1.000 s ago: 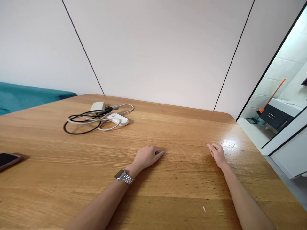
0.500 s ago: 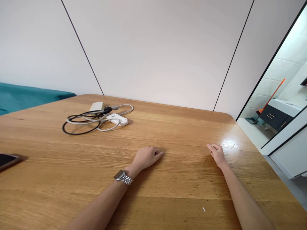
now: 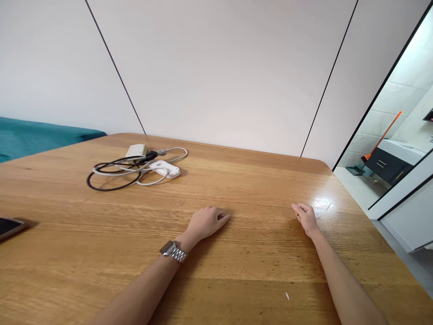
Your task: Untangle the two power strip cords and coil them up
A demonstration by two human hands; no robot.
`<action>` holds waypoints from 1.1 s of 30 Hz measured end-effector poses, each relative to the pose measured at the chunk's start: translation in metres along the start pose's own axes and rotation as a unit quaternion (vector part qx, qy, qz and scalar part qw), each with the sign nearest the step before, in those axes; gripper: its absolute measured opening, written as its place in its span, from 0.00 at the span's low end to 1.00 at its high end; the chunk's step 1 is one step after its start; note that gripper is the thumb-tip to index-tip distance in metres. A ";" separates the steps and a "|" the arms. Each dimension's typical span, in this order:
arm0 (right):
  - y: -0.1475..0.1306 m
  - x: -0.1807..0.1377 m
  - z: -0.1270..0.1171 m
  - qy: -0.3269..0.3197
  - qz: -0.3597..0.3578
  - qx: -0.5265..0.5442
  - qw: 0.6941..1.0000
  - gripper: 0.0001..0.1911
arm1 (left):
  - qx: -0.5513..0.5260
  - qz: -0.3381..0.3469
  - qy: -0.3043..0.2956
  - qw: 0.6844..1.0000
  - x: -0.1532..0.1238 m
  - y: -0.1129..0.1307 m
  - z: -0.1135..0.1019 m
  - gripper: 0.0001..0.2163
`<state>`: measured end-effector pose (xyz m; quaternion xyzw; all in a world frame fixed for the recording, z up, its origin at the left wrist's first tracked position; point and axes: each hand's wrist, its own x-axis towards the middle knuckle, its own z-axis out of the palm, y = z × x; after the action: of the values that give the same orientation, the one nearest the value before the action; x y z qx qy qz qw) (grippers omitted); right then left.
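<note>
My left hand rests on the wooden table, its fingers curled under and the thumb pointing right. A watch with a silver link band is on that wrist. To the right, my right hand lies on the tabletop in a loose fist, the thumb against the curled fingers. I see nothing held in either hand. Beyond my left hand is a white power strip with a tangle of black and white cables. A cream-coloured box sits behind the cables.
A phone lies at the table's left edge. A teal seat stands at the far left. The white panelled wall borders the table's back. Through an opening on the right are an orange-handled broom and a dark cabinet.
</note>
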<state>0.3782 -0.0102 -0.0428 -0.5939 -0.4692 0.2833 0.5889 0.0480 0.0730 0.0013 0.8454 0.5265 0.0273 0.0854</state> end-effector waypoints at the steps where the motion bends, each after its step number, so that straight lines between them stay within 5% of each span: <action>1: 0.000 0.000 0.000 0.000 0.000 0.000 1.000 0.26 | 0.002 0.000 -0.001 1.000 0.000 0.000 0.000 0.19; 33: -0.001 -0.001 -0.001 -0.003 0.002 0.003 1.000 0.26 | -0.003 0.002 -0.006 1.000 -0.001 0.000 0.000 0.18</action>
<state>0.3783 -0.0116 -0.0417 -0.5921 -0.4690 0.2881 0.5887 0.0474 0.0721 0.0018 0.8463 0.5243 0.0239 0.0912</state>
